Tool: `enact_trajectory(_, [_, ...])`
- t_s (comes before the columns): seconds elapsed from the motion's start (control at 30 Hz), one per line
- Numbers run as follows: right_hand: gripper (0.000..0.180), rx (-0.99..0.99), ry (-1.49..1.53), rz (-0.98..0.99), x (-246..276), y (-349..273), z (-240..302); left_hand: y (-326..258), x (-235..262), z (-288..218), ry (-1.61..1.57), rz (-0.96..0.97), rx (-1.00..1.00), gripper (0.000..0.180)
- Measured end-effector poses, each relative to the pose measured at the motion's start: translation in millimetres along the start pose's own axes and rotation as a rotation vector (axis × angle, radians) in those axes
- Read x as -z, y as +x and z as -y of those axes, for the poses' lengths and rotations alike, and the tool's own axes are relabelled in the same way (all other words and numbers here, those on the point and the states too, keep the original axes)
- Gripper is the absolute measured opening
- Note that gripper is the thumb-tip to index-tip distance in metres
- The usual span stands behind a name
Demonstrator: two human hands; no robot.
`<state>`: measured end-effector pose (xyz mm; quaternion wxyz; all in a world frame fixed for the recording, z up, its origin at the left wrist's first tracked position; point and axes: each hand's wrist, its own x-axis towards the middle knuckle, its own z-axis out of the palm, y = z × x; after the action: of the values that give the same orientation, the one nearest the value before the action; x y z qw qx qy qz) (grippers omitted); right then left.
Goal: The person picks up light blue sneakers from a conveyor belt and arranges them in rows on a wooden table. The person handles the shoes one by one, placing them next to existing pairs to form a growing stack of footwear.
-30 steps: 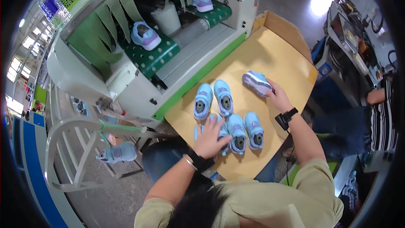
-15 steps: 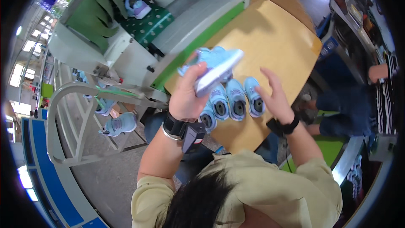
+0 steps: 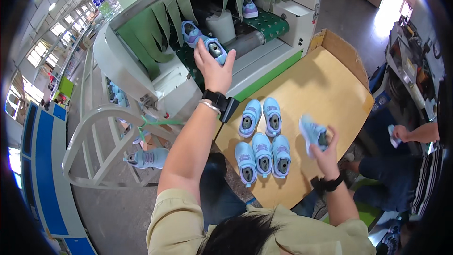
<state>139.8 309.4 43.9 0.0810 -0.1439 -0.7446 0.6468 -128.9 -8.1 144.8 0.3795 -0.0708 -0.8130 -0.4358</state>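
My left hand (image 3: 215, 70) reaches to the green dotted conveyor belt (image 3: 188, 60), thumb and fingers around a light blue shoe (image 3: 217, 51) with a dark insert in its opening. Touching that shoe, a blue and lilac shoe (image 3: 190, 33) sits on the belt. Over the right part of the tan board, my right hand (image 3: 326, 156) grips a light blue sneaker (image 3: 309, 131) at its heel end; this sneaker is slightly blurred. Between my hands, several light blue shoes stand on the board, two in a back row (image 3: 272, 113) and three in a front row (image 3: 262, 153).
The tan board (image 3: 311, 80) has a raised cardboard edge (image 3: 347, 52) at its far right. Green strips (image 3: 174, 14) hang over the machine's opening, with another shoe (image 3: 250, 8) farther in. A metal rack (image 3: 89, 146) holds shoes at left. Another person's hand (image 3: 401, 133) holds something small at right.
My left hand has moved from over the board to the conveyor and is on a shoe there. My right hand, empty before, now holds a sneaker. Shoes on the board now form two rows. The view has shifted.
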Motion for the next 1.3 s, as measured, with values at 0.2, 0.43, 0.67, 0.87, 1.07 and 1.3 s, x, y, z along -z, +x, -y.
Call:
enact_trajectory(0.2, [0.071,0.944,-0.078,-0.085,-80,161,166,11,32,20,0.043,0.091,0.054,0.109])
enact_trajectory(0.43, [0.087,0.73,-0.743,-0.072,-144,338,162,-114,66,-74,0.064,0.708,-0.132,0.099])
enact_trajectory(0.67, [0.077,0.541,-0.572,0.151,-134,274,40,-266,85,-54,0.33,1.08,-0.28,0.074])
enact_trajectory(0.87, [0.062,0.419,-0.474,0.211,-80,173,-42,-262,79,-53,0.342,1.072,-0.313,0.071])
enact_trajectory(1.07, [0.063,0.567,-0.9,0.293,17,102,-45,-266,78,-53,0.378,1.016,-0.316,0.068])
enact_trajectory(1.3, [0.041,0.271,-1.025,-0.416,147,55,-79,-269,75,-56,0.356,0.947,-0.355,0.068])
